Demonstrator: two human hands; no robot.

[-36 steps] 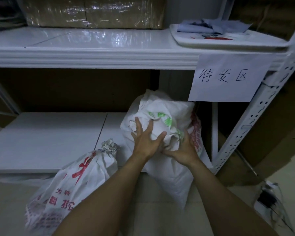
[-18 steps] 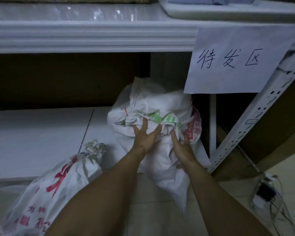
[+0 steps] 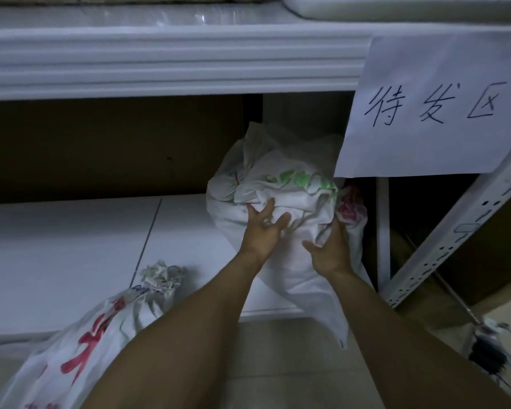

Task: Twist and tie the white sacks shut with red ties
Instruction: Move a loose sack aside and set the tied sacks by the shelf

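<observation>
Where the dim light falls from above, a white metal shelving unit (image 3: 443, 246) is seen filling the frame, its upper shelf (image 3: 171, 69) running across the top and its lower shelf (image 3: 71, 249) spreading over the centre left, with brown board behind. A sheet of paper (image 3: 434, 113) with handwritten characters is hung from the upper shelf at the upper right. Pale floor tiles (image 3: 278, 364) are shown along the bottom, and a power strip with cables (image 3: 490, 352) is glimpsed at the lower right.

A white woven sack (image 3: 281, 187), crumpled and printed in green and red, is stood at the right end of the lower shelf in the centre of the frame; its long axis is roughly upright, and a loose flap is draped over the shelf edge toward the floor. The left hand (image 3: 263, 231) is laid on its front with fingers spread, and the right hand (image 3: 328, 249) is pressed against the cloth just beside it, thumb out; no pinch can be made out.

A second sack (image 3: 80, 343) with red print is leaned at the lower left, its gathered neck (image 3: 160, 276) pointed up and to the right.
</observation>
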